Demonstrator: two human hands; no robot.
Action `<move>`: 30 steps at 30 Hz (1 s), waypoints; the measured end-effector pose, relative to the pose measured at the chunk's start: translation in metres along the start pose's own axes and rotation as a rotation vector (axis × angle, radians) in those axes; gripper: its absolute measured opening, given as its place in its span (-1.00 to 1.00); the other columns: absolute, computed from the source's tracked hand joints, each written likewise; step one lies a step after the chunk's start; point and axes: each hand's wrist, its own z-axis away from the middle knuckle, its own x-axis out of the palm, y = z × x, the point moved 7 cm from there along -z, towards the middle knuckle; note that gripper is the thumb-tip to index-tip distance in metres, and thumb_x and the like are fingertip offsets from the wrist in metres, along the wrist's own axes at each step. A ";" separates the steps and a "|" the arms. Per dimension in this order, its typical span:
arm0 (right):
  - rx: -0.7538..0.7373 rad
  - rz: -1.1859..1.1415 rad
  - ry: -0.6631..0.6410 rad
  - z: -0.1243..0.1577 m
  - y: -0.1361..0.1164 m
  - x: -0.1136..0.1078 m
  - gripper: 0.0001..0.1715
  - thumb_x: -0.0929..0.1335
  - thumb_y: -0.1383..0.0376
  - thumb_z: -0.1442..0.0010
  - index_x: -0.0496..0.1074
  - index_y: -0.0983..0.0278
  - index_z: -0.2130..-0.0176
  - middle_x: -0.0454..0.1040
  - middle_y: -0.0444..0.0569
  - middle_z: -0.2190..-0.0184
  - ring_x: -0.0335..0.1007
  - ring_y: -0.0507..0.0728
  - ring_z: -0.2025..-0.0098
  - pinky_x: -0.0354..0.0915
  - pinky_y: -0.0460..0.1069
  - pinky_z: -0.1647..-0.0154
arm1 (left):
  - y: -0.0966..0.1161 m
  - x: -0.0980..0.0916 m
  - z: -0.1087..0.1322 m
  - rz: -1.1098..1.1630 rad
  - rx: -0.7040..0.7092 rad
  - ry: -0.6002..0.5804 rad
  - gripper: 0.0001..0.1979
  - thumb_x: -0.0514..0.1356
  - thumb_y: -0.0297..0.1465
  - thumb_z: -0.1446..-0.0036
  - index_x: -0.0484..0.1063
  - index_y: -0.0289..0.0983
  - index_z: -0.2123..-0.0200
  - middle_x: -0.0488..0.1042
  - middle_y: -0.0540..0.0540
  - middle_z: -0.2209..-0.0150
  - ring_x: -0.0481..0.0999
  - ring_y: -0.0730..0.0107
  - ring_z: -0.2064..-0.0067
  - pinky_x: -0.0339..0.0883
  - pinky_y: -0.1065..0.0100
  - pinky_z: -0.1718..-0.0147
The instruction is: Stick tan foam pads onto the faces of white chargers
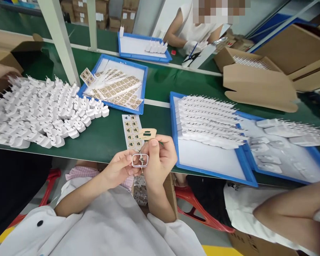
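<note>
My left hand (118, 170) pinches a small white rectangular ring frame (140, 160) with a metal centre, held just above the table's front edge. My right hand (158, 160) is curled beside it, with its thumb and fingers up against a small tan adhesive label (147, 134). The label has dark slots and seems to be held at the thumb tip. Just beyond my hands, a sheet of tan-and-gold labels (132, 132) lies on the green table mat (154, 122), partly hidden by the held label.
A heap of white plug chargers (42, 113) fills the left of the table. Blue trays hold label strips (114, 85) and rows of chargers (208, 124). Cardboard boxes (256, 80) stand far right. Co-workers' arms (290, 213) and gloved hands (193, 46) are nearby; red stools (202, 209) stand below.
</note>
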 end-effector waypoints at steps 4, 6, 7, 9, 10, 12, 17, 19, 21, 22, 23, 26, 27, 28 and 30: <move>0.006 0.251 -0.095 0.002 0.004 -0.022 -0.67 0.36 0.02 -0.31 0.36 0.20 0.32 0.30 -0.29 0.68 0.15 -0.05 0.70 0.10 -0.13 0.64 | 0.012 -0.029 0.002 -0.472 0.137 0.132 -0.51 0.33 0.07 -0.08 0.40 -0.27 0.40 0.37 0.03 0.47 0.31 0.50 0.46 0.24 0.41 0.42; 0.017 0.488 -0.189 0.010 0.009 -0.048 -0.68 0.37 0.03 -0.29 0.40 0.21 0.34 0.39 -0.23 0.64 0.23 -0.02 0.65 0.16 -0.12 0.59 | 0.030 -0.049 0.016 -0.802 0.247 0.211 -0.65 0.26 -0.06 -0.23 0.47 -0.25 0.31 0.46 -0.03 0.38 0.41 0.41 0.35 0.31 0.36 0.30; 0.048 0.613 -0.237 0.017 0.014 -0.066 -0.67 0.36 0.02 -0.28 0.41 0.21 0.35 0.42 -0.20 0.63 0.27 0.00 0.63 0.20 -0.10 0.55 | 0.044 -0.060 0.027 -0.976 0.327 0.268 -0.74 0.22 -0.15 -0.29 0.49 -0.23 0.29 0.49 -0.05 0.33 0.45 0.37 0.29 0.33 0.33 0.25; 0.169 0.842 -0.306 0.035 0.028 -0.110 -0.64 0.31 -0.02 -0.27 0.44 0.20 0.33 0.46 -0.16 0.63 0.32 0.05 0.63 0.23 -0.07 0.52 | 0.078 -0.080 0.062 -1.350 0.563 0.465 -0.83 0.17 -0.30 -0.33 0.51 -0.21 0.28 0.51 -0.09 0.28 0.48 0.28 0.18 0.33 0.26 0.12; 0.245 0.945 -0.317 0.046 0.036 -0.135 -0.61 0.28 -0.03 -0.25 0.44 0.20 0.33 0.49 -0.12 0.61 0.35 0.08 0.63 0.24 -0.04 0.52 | 0.094 -0.089 0.083 -1.529 0.679 0.598 -0.87 0.18 -0.35 -0.32 0.52 -0.21 0.26 0.51 -0.11 0.25 0.48 0.24 0.14 0.32 0.21 0.07; 0.368 1.170 -0.263 0.064 0.047 -0.183 -0.57 0.24 -0.06 -0.18 0.43 0.19 0.37 0.50 -0.04 0.63 0.37 0.17 0.65 0.16 0.00 0.59 | 0.117 -0.108 0.120 -1.824 0.776 0.871 -0.89 0.22 -0.34 -0.29 0.53 -0.22 0.19 0.49 -0.19 0.17 0.46 0.11 0.06 0.27 0.08 -0.03; 0.325 1.362 0.006 0.078 0.048 -0.225 -0.51 0.23 -0.08 -0.17 0.49 0.22 0.34 0.59 0.14 0.46 0.54 0.31 0.43 0.22 0.05 0.53 | 0.134 -0.152 0.151 -2.059 0.569 1.149 -0.56 0.24 -0.24 -0.26 0.42 -0.35 -0.13 0.32 -0.45 -0.14 0.36 -0.15 -0.15 0.20 -0.12 -0.15; 0.214 1.240 0.067 0.070 0.046 -0.207 -0.49 0.28 -0.12 -0.17 0.51 0.24 0.34 0.60 0.14 0.44 0.53 0.29 0.41 0.30 0.07 0.45 | 0.131 -0.163 0.142 -2.054 0.520 1.143 -0.54 0.22 -0.24 -0.27 0.40 -0.35 -0.16 0.29 -0.45 -0.17 0.35 -0.13 -0.15 0.22 -0.12 -0.16; 0.105 1.063 0.065 0.060 0.044 -0.175 -0.51 0.35 -0.12 -0.17 0.53 0.23 0.35 0.60 0.10 0.44 0.49 0.23 0.45 0.34 0.06 0.39 | 0.130 -0.168 0.134 -2.021 0.514 1.176 -0.60 0.20 -0.26 -0.29 0.43 -0.33 -0.11 0.30 -0.43 -0.16 0.35 -0.10 -0.15 0.27 -0.08 -0.14; 0.063 0.972 0.028 0.054 0.045 -0.156 -0.55 0.38 -0.09 -0.18 0.54 0.23 0.35 0.60 0.07 0.44 0.48 0.20 0.46 0.35 0.05 0.38 | 0.131 -0.170 0.131 -1.994 0.523 1.204 -0.65 0.19 -0.27 -0.30 0.45 -0.32 -0.07 0.32 -0.40 -0.14 0.36 -0.08 -0.15 0.30 -0.05 -0.12; 0.026 0.889 -0.025 0.049 0.046 -0.136 -0.59 0.39 -0.06 -0.20 0.55 0.23 0.36 0.60 0.04 0.44 0.47 0.17 0.47 0.36 0.04 0.38 | 0.132 -0.170 0.130 -1.956 0.541 1.236 -0.70 0.17 -0.29 -0.30 0.47 -0.31 -0.02 0.35 -0.38 -0.10 0.38 -0.05 -0.13 0.33 -0.01 -0.10; -0.031 0.673 -0.184 0.038 0.056 -0.077 -0.69 0.40 0.05 -0.22 0.54 0.22 0.38 0.57 -0.05 0.48 0.45 0.11 0.50 0.36 -0.01 0.41 | 0.134 -0.169 0.132 -1.801 0.618 1.263 -0.80 0.16 -0.32 -0.29 0.46 -0.27 0.09 0.40 -0.26 0.03 0.46 0.08 -0.05 0.42 0.11 0.01; -0.015 0.603 -0.214 0.036 0.062 -0.061 -0.70 0.41 0.07 -0.21 0.53 0.22 0.39 0.56 -0.07 0.50 0.44 0.09 0.50 0.35 -0.02 0.42 | 0.134 -0.169 0.133 -1.740 0.645 1.244 -0.82 0.16 -0.32 -0.27 0.45 -0.27 0.13 0.40 -0.23 0.06 0.47 0.13 -0.02 0.45 0.17 0.07; 0.024 0.527 -0.227 0.035 0.070 -0.047 -0.71 0.42 0.07 -0.20 0.52 0.22 0.40 0.54 -0.09 0.52 0.44 0.09 0.51 0.35 -0.02 0.43 | 0.133 -0.169 0.134 -1.674 0.662 1.223 -0.84 0.18 -0.31 -0.25 0.44 -0.26 0.16 0.40 -0.20 0.08 0.48 0.17 0.01 0.47 0.22 0.13; 0.169 0.355 -0.223 0.034 0.092 -0.026 -0.70 0.43 0.07 -0.17 0.51 0.24 0.40 0.51 -0.12 0.55 0.42 0.08 0.52 0.33 -0.03 0.45 | 0.128 -0.175 0.136 -1.516 0.647 1.200 -0.82 0.21 -0.30 -0.20 0.39 -0.25 0.16 0.39 -0.15 0.10 0.49 0.24 0.06 0.49 0.32 0.26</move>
